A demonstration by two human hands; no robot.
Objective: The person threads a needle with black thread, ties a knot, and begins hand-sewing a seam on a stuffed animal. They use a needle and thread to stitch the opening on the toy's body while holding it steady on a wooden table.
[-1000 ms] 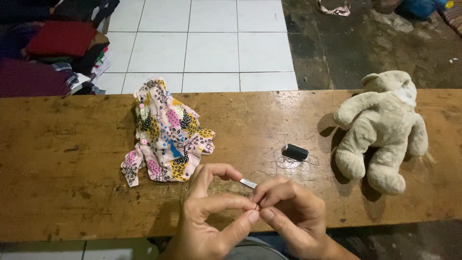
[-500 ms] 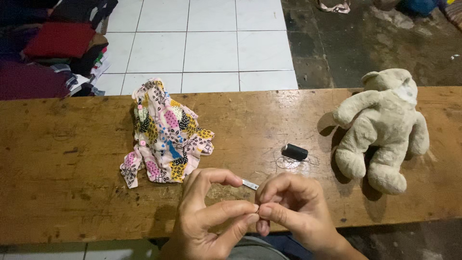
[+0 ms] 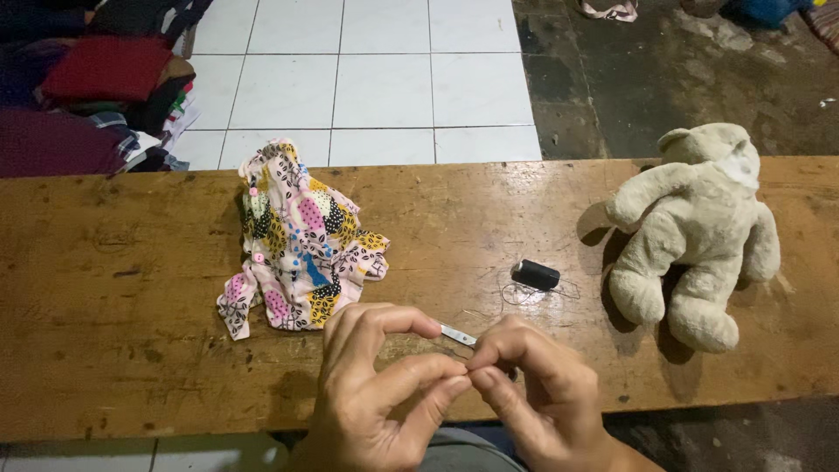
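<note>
My left hand [image 3: 371,393] and my right hand [image 3: 537,393] meet fingertip to fingertip over the near edge of the wooden bench [image 3: 114,350]. Each hand has thumb and forefinger pinched shut. What they pinch is too fine to see clearly; it looks like dark thread. A black thread spool [image 3: 535,275] lies just beyond my right hand, with loose thread curled around it. A small flat silver metal piece [image 3: 457,333] lies on the bench between my left forefinger and my right knuckles.
A crumpled patterned cloth [image 3: 301,240] in pink, yellow and black lies beyond my left hand. A beige stuffed bear [image 3: 695,232] lies at the right. Folded clothes [image 3: 96,79] are stacked on the tiled floor at the far left.
My fingertips have stayed pinched together and shifted only slightly. My right hand has rolled a little, its knuckles now higher. Nothing on the bench has moved.
</note>
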